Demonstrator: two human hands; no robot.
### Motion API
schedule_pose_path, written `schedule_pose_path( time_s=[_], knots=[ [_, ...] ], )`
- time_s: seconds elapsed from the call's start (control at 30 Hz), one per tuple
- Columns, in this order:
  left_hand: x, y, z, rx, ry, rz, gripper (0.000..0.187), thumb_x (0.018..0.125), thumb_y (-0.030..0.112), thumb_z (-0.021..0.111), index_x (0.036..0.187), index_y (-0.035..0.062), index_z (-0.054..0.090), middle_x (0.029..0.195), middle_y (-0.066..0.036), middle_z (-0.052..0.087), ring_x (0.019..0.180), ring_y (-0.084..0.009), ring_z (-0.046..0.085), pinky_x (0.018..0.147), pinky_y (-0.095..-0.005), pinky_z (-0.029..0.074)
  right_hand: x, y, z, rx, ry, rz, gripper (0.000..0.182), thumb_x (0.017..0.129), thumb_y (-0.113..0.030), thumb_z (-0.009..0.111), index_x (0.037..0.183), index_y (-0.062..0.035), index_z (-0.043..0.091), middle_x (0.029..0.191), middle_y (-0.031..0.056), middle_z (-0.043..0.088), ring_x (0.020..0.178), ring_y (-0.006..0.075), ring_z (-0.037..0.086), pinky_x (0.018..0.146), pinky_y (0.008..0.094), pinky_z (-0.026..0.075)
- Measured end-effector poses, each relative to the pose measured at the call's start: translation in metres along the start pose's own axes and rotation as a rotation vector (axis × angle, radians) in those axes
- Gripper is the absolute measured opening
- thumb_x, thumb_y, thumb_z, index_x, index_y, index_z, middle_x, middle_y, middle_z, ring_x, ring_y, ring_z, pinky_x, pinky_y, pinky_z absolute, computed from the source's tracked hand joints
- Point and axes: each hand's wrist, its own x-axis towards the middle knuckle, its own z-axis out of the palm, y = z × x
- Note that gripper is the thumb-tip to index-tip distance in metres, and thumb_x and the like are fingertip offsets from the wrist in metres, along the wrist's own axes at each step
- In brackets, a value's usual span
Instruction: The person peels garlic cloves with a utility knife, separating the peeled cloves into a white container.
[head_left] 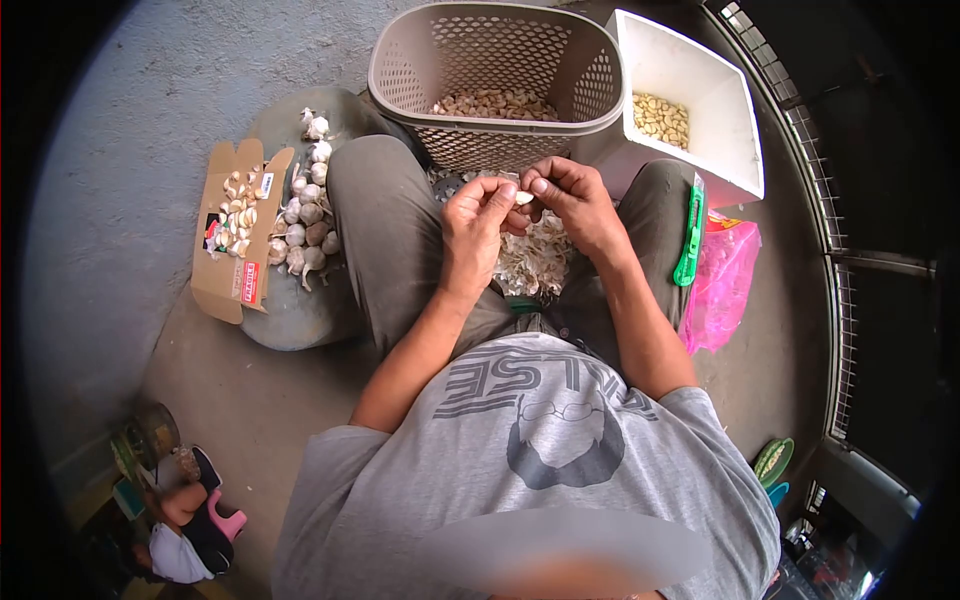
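Note:
A pale garlic clove is pinched between my two hands, above a heap of papery garlic skins between my knees. My left hand grips it between thumb and fingers. From the other side, the thumb and fingers of my right hand close on the same clove. On my right thigh lies a green box cutter. Off to the left, whole garlic bulbs and a piece of cardboard with loose cloves on it rest on a grey round surface.
A brown perforated basket with unpeeled cloves stands ahead of my knees. To its right, a white foam box holds peeled cloves. A pink plastic bag lies beside my right leg. Another person sits at lower left.

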Motion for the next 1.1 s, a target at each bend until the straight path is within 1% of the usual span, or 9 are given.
schedule_pose_path(
  time_s=[0.33, 0.5, 0.57, 0.7, 0.87, 0.93, 1.0, 1.03, 1.1],
  knots=[
    [-0.004, -0.001, 0.002, 0.081, 0.056, 0.085, 0.010, 0.103, 0.008, 0.063, 0.101, -0.0016, 0.064, 0.085, -0.004, 0.067, 0.063, -0.0084, 0.061, 0.057, -0.0220, 0.051, -0.015, -0.027, 0.027, -0.573, 0.021, -0.083, 0.015, 0.099, -0.013, 0.071, 0.102, 0.0006, 0.065, 0.083, 0.0002, 0.066, 0.074, 0.0073, 0.058, 0.064, 0.0264, 0.049],
    [-0.010, 0.008, 0.009, 0.057, 0.062, 0.140, 0.012, 0.101, 0.007, 0.065, 0.109, -0.0006, 0.060, 0.083, -0.004, 0.065, 0.063, -0.0110, 0.063, 0.056, -0.0218, 0.049, -0.022, -0.043, 0.029, -0.387, 0.227, -0.139, 0.009, 0.097, -0.005, 0.070, 0.099, 0.0025, 0.065, 0.083, 0.0062, 0.070, 0.076, 0.0092, 0.062, 0.069, 0.0270, 0.051],
    [-0.008, 0.003, 0.008, 0.028, 0.033, 0.096, 0.016, 0.100, 0.006, 0.066, 0.112, -0.0005, 0.058, 0.081, -0.002, 0.061, 0.065, -0.0108, 0.063, 0.060, -0.0220, 0.051, -0.032, -0.078, 0.045, -0.595, 0.309, -0.476, 0.014, 0.090, 0.006, 0.073, 0.102, 0.0030, 0.067, 0.087, 0.0099, 0.071, 0.079, 0.0143, 0.066, 0.071, 0.0274, 0.053],
    [-0.004, -0.004, 0.000, 0.129, -0.117, -0.068, 0.033, 0.102, 0.021, 0.066, 0.125, -0.0024, 0.061, 0.105, -0.011, 0.069, 0.080, -0.0168, 0.070, 0.069, -0.0272, 0.057, -0.041, -0.123, 0.067, -0.677, 0.347, -0.932, 0.030, 0.084, 0.011, 0.073, 0.112, 0.0033, 0.066, 0.097, 0.0166, 0.072, 0.089, 0.0242, 0.071, 0.078, 0.0332, 0.056],
    [0.002, -0.006, -0.006, -0.413, -0.102, -0.254, 0.054, 0.107, 0.047, 0.052, 0.132, 0.0003, 0.060, 0.116, -0.013, 0.069, 0.099, -0.0322, 0.072, 0.081, -0.0428, 0.060, 0.015, -0.104, 0.033, -1.183, 0.464, -0.586, 0.052, 0.088, 0.002, 0.071, 0.137, -0.0022, 0.054, 0.126, 0.0217, 0.064, 0.113, 0.0408, 0.066, 0.097, 0.0413, 0.054],
    [0.003, -0.007, -0.011, -0.468, -0.077, -0.271, 0.067, 0.107, 0.058, 0.041, 0.136, -0.0013, 0.054, 0.123, -0.013, 0.062, 0.116, -0.0354, 0.066, 0.091, -0.0486, 0.056, -0.005, -0.095, 0.038, -0.884, 0.260, -0.439, 0.059, 0.083, 0.002, 0.075, 0.139, -0.0027, 0.054, 0.139, 0.0262, 0.056, 0.127, 0.0453, 0.055, 0.106, 0.0464, 0.048],
    [0.004, -0.004, -0.007, -0.474, -0.072, -0.256, 0.079, 0.105, 0.066, 0.036, 0.145, -0.0021, 0.045, 0.132, -0.018, 0.057, 0.126, -0.0365, 0.059, 0.098, -0.0495, 0.052, -0.028, -0.090, 0.054, -1.245, 0.059, -0.555, 0.061, 0.092, -0.013, 0.073, 0.148, -0.0088, 0.050, 0.141, 0.0213, 0.059, 0.129, 0.0403, 0.058, 0.107, 0.0475, 0.047],
    [-0.004, 0.007, -0.007, -0.101, -0.139, -0.141, 0.086, 0.105, 0.068, 0.032, 0.151, -0.0039, 0.034, 0.145, -0.022, 0.047, 0.137, -0.0362, 0.048, 0.108, -0.0492, 0.044, -0.033, -0.082, 0.062, -1.179, -0.062, -0.598, 0.060, 0.097, -0.030, 0.067, 0.150, -0.0090, 0.049, 0.145, 0.0221, 0.056, 0.135, 0.0423, 0.051, 0.112, 0.0506, 0.040],
    [-0.015, 0.035, 0.014, -0.169, -0.210, -0.103, 0.092, 0.104, 0.070, 0.028, 0.158, -0.0039, 0.027, 0.160, -0.024, 0.034, 0.149, -0.0329, 0.036, 0.121, -0.0473, 0.030, -0.028, -0.041, 0.063, -1.185, -0.122, -0.602, 0.082, 0.099, -0.070, 0.043, 0.153, -0.0084, 0.045, 0.148, 0.0297, 0.047, 0.143, 0.0468, 0.040, 0.119, 0.0564, 0.027]
  ],
)
